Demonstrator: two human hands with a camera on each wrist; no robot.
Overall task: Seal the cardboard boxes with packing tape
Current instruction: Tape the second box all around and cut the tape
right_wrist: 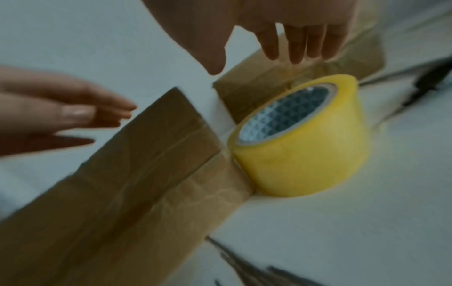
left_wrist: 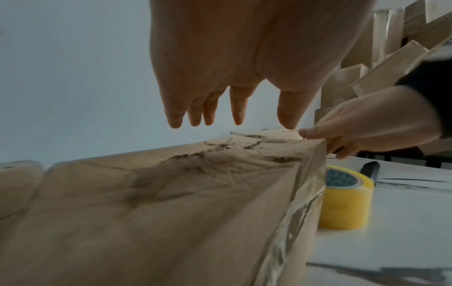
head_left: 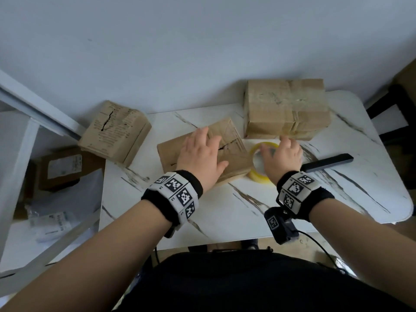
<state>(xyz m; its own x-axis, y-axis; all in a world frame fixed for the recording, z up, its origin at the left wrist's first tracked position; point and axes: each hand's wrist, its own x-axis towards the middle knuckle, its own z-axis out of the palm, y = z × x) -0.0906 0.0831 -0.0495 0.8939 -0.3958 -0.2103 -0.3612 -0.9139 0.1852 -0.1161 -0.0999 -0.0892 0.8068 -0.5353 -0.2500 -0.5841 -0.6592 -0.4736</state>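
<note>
A worn cardboard box [head_left: 231, 134] [left_wrist: 171, 193] [right_wrist: 134, 174] lies in the middle of the white marble table [head_left: 236, 212]; clear tape shines on its right side. My left hand [head_left: 201, 152] [left_wrist: 220, 77] [right_wrist: 73, 116] is spread just over the box top, fingers straight, holding nothing. A yellow roll of packing tape [head_left: 258, 175] [left_wrist: 344, 199] [right_wrist: 305, 151] lies flat against the box's right side. My right hand [head_left: 281, 154] [right_wrist: 281, 29] [left_wrist: 367, 131] hovers over the roll with straight fingers, not gripping it.
A stack of taped boxes [head_left: 286, 109] [right_wrist: 269, 81] stands at the back right, close behind the roll. Another torn box [head_left: 114, 131] sits on the table's left back corner. A black cutter [head_left: 328, 162] [left_wrist: 369, 169] lies right of the roll. The wall runs along the table's far side.
</note>
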